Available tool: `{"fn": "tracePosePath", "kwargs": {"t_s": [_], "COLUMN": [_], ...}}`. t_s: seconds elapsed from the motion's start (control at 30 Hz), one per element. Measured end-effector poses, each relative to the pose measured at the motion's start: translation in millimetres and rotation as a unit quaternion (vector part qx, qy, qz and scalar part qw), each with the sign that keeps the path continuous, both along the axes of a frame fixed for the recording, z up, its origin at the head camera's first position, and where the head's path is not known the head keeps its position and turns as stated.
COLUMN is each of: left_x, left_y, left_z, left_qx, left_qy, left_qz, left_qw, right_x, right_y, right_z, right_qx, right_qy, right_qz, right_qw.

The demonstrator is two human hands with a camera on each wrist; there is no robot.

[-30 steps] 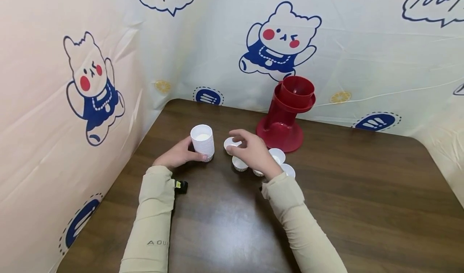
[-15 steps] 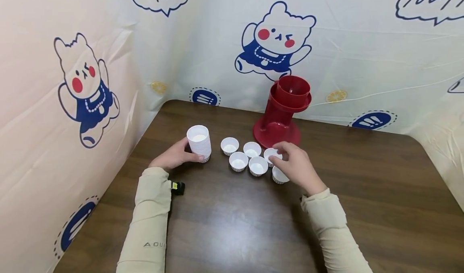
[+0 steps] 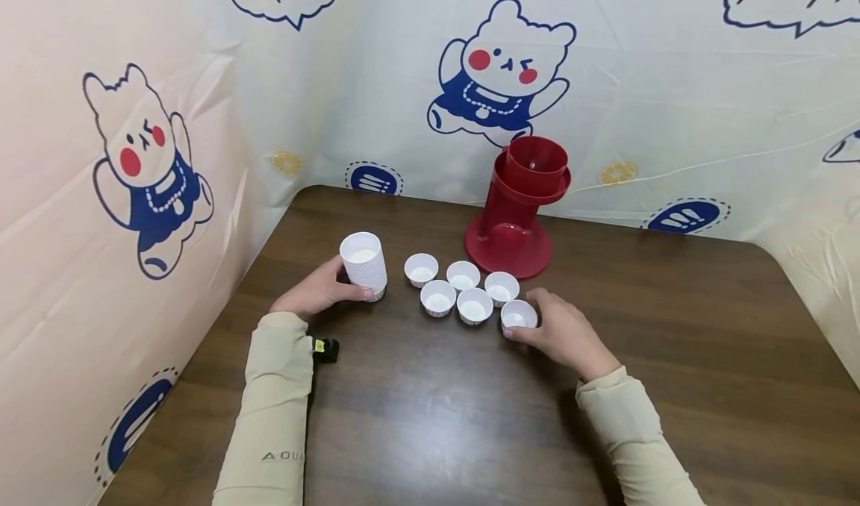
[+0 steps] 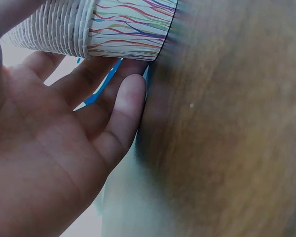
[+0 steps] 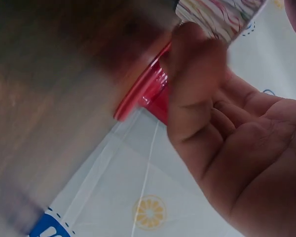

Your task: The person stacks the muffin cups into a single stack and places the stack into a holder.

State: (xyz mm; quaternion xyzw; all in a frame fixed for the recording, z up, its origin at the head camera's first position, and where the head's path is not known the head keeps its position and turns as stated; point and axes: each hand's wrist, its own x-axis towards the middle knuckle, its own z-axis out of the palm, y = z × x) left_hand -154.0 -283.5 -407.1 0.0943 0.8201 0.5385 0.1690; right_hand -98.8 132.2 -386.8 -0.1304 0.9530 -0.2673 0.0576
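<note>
My left hand (image 3: 312, 289) holds a tall stack of white paper baking cups (image 3: 366, 271), thumb across the near side low down. The left wrist view shows nested rims and coloured wavy lines on the lowest cup (image 4: 130, 32), its base at the tabletop. At the right end of a cluster of single cups (image 3: 475, 308), my right hand (image 3: 567, 334) pinches one paper baking cup (image 3: 518, 315) between thumb and fingers. The same striped cup (image 5: 219, 17) shows at the top of the right wrist view, partly hidden by the fingers. The single cups stand upright in two uneven rows.
Behind the cups stands a red plastic holder (image 3: 513, 226) with a round base and an open tube top. The brown wooden table (image 3: 403, 431) meets a cloth backdrop (image 3: 645, 103) with printed cartoon animals at the back and left.
My right hand has moved rightward from the left of the cluster, over the middle cups, to the rightmost cup, which it now pinches. The left hand keeps holding the stack.
</note>
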Motion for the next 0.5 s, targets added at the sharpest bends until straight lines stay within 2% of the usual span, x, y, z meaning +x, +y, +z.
{"fn": "tracePosePath", "kwargs": {"t_s": [0.5], "left_x": [-0.8], "left_y": [0.2], "left_z": [0.4], "left_qx": [0.003], "left_qy": [-0.004], "left_qz": [-0.001], "left_qw": [1.0000], "right_x": [4.7], "right_y": [-4.9], "right_z": [2.5], "right_qx": [0.018], "right_qy": [0.007], "right_qz": [-0.015], "right_qw": [0.9997]}}
